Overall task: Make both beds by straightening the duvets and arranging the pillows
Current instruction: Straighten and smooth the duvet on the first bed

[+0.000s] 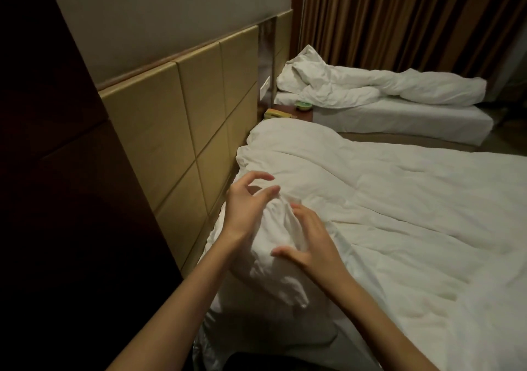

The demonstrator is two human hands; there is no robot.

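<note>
Near bed, centre and right of frame: white duvet [399,213] spread over most of it, mildly rumpled; its head-end edge curls just short of the tan padded headboard [176,131] at left-centre; a bunched white ridge of the same bedding runs from centre to the bottom edge, along the bed's near side.

Left hand [245,208], centre of frame, above the ridge; fingers spread and bent, thumb apart, gripping nothing; whether the tips touch cloth, cannot tell.

Right hand [308,239], just lower right of it; fingers splayed, palm on the ridge, thumb out toward the left; no pinch seen.

Far bed [399,119], upper right: its duvet [385,88] heaped in a long twisted roll, bare sheet showing along the near edge; a crumpled pillow [305,65] propped at its head.

Between the beds a strip of open floor runs toward the right edge; at its head a dark nightstand [296,112] bearing a small green object [302,104].

Brown curtain [399,16] across the upper right; dark wood panel [42,171] fills the left edge, close beside the near bed.
</note>
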